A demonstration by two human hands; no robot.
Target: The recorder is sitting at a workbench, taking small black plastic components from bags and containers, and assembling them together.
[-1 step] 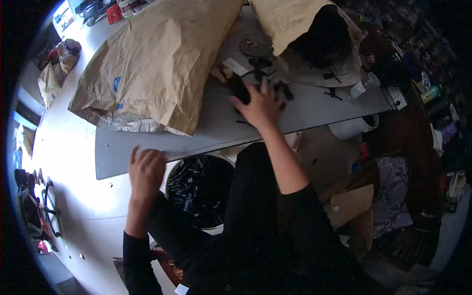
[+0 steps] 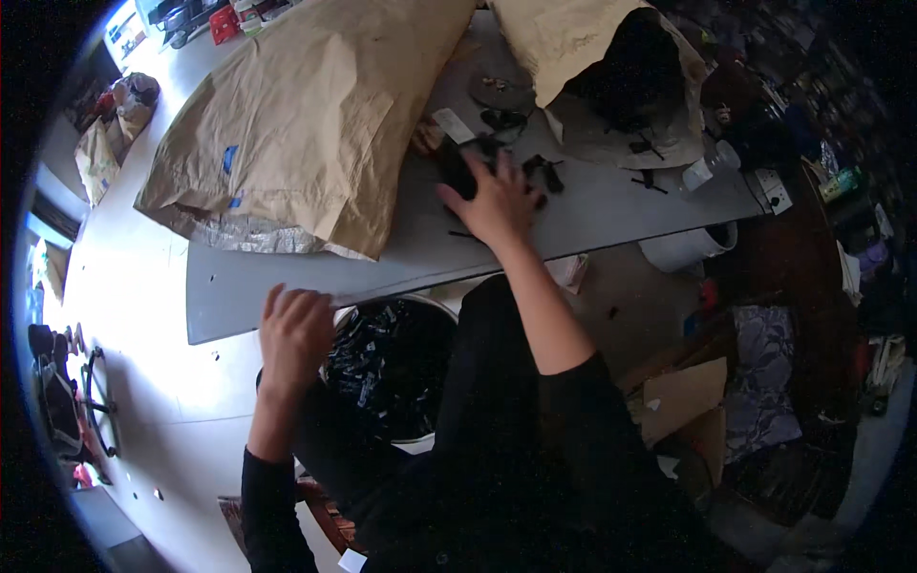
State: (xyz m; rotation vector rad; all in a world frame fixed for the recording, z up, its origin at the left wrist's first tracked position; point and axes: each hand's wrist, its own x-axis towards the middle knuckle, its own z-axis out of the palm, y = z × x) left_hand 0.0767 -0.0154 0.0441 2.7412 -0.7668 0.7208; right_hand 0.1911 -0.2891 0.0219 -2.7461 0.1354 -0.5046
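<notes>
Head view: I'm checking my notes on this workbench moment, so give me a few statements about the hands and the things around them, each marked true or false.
1. The right hand rests on a pile of small black parts on the grey table. True.
2. The left hand holds a red tool. False: it holds nothing that shows, and it hovers at the rim of the bucket.
3. The bucket is empty. False: it is filled with black pieces.
4. A large brown paper sack lies on the table to the left of the right hand. True.
5. The open sack at the far right shows dark contents inside. True.
</notes>
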